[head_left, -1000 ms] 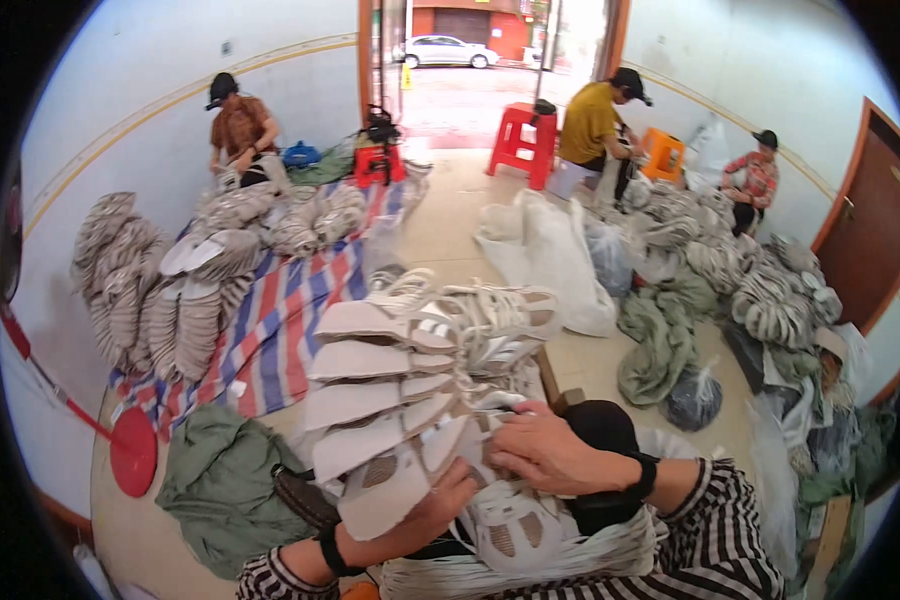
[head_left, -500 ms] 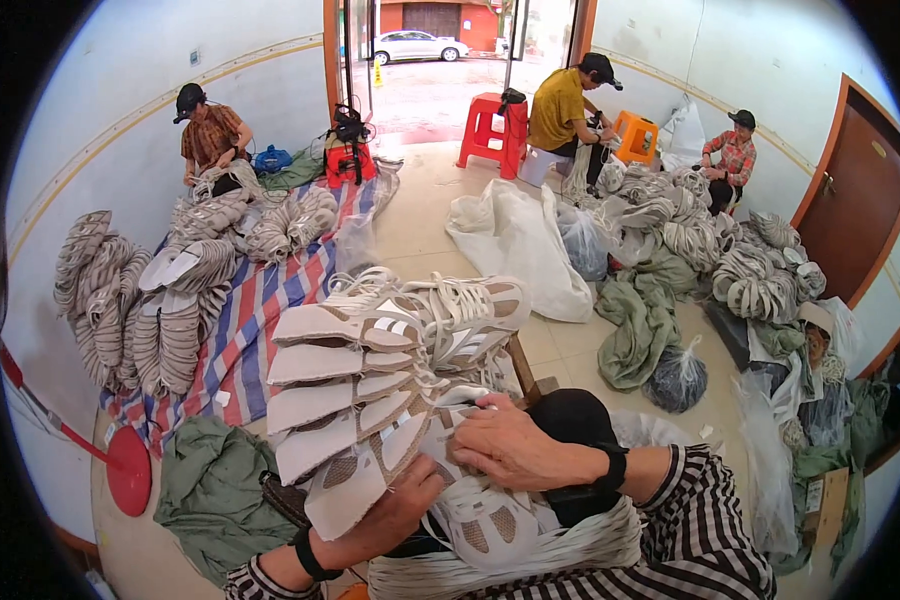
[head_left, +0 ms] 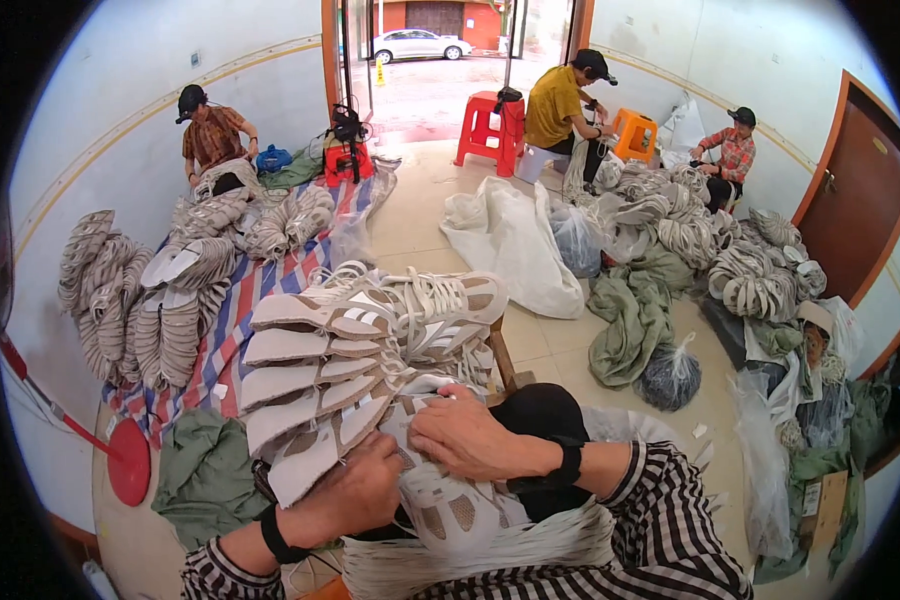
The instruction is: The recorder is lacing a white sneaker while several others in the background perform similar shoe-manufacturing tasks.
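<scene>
Across my lap lies a beige shoe upper (head_left: 450,517) with tan mesh patches, its toe toward me. My right hand (head_left: 482,437) is closed on its collar side, thumb and fingertips pinched near the opening. Beside the eyelets, my left hand (head_left: 358,490) is curled with its fingertips pressed together; a thin lace end may be between them, but it is too small to make out. A fanned row of similar laced uppers (head_left: 315,350) stands just beyond my hands. Under the upper, a thick bundle of white shoelaces (head_left: 560,540) rests over my thighs.
Piles of uppers lie on a striped sheet (head_left: 232,345) at left and along the right wall. Three people sit working among them. A white sack (head_left: 515,240), green cloth (head_left: 630,325) and tied plastic bag (head_left: 670,378) lie on the floor. A red round-based stand (head_left: 128,462) is at left.
The row of uppers and both hands sit a little farther left in the picture. My left hand has drawn into a tighter curl; the right keeps its pinch.
</scene>
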`<state>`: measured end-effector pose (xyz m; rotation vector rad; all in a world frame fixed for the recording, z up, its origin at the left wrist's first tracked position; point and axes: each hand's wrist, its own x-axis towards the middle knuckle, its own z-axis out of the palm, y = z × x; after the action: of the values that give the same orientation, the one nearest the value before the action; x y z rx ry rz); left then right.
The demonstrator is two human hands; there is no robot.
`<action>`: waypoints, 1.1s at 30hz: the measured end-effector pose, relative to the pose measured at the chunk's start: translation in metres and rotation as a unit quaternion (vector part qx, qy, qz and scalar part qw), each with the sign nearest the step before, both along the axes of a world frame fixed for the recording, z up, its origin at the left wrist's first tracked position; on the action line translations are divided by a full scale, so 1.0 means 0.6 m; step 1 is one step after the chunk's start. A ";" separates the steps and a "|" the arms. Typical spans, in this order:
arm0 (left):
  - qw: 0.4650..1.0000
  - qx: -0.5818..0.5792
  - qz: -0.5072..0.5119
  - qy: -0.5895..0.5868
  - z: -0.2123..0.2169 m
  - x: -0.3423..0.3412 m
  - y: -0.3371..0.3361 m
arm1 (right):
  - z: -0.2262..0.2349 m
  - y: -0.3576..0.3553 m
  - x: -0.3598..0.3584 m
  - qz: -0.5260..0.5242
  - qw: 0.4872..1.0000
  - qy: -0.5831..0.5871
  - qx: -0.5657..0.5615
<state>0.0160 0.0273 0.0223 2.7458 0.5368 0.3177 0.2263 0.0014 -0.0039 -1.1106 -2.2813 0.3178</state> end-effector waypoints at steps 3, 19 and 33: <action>0.999 -0.034 0.020 0.012 0.001 0.002 -0.002 | -0.001 -0.001 0.001 0.001 1.000 0.005 0.005; 0.978 0.143 0.061 0.139 -0.022 0.028 0.014 | -0.010 0.012 -0.016 -0.024 0.999 0.013 0.017; 0.982 -0.028 0.182 0.052 -0.011 0.041 -0.016 | -0.024 0.017 -0.018 -0.061 0.996 0.072 0.003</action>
<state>0.0407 0.0176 0.0157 2.6101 1.0627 0.2378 0.2156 0.0119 -0.0184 -1.1787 -2.0775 0.3310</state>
